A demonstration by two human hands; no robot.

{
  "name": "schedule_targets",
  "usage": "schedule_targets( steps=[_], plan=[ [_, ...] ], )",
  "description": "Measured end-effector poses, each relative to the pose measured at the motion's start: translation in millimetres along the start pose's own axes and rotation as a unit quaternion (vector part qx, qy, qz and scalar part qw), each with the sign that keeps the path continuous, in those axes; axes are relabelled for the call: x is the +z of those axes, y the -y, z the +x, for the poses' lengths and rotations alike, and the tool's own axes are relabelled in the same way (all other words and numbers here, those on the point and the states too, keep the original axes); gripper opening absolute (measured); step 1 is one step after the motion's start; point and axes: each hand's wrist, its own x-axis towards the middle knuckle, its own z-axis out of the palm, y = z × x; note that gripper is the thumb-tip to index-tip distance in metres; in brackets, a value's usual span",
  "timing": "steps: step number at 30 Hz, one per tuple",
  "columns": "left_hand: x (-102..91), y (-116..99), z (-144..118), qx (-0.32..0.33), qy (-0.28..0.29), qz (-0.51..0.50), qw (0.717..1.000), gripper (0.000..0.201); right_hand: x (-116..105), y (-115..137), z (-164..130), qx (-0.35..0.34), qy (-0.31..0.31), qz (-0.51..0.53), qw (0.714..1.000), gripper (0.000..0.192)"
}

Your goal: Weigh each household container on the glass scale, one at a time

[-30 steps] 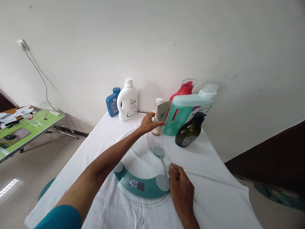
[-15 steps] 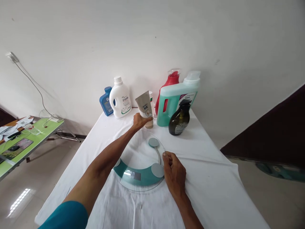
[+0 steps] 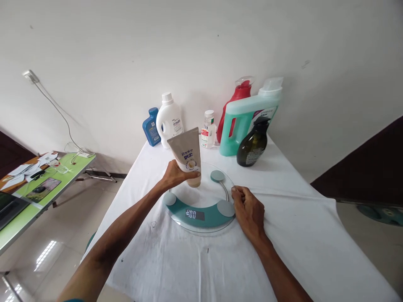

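Note:
My left hand (image 3: 176, 175) is closed around a beige Rejoice squeeze tube (image 3: 188, 152), which is cap down and tilted a little. The tube is over the back part of a round glass scale (image 3: 193, 225); I cannot tell whether its cap touches the glass. Lit digits show on the scale's display (image 3: 195, 214). At the scale's right rim, my right hand (image 3: 248, 208) has its fingers curled, with thumb and forefinger pinching the glass edge.
Along the back stand a blue bottle (image 3: 151, 128), a white jug (image 3: 170, 119), a small clear bottle (image 3: 208, 131), a red bottle (image 3: 234, 100), a green jug (image 3: 234, 126) and a dark pump bottle (image 3: 252, 144). A green table (image 3: 55, 191) is at the left.
My left hand has brought the tube from behind the scale toward me, over the glass. The small clear bottle now shows fully. My right hand stays at the scale's rim; the view has shifted.

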Motion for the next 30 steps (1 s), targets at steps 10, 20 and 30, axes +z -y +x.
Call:
schedule_targets(
  steps=[10,20,30],
  plan=[
    [9.5,15.8,-17.1,-0.017,-0.012,0.059,0.998,0.033,-3.4,8.8,-2.2,0.019,0.025,-0.016,0.999,0.052],
    [-32.4,47.7,-35.5,0.039,-0.156,0.004,0.987,0.057,-1.6,8.2,-0.5,0.017,0.016,-0.018,1.0,0.051],
    [-32.9,101.9,-41.4,-0.033,-0.209,-0.096,0.973,0.073,-0.9,3.6,0.4,0.009,0.02,-0.025,0.999,0.05]
  ],
)
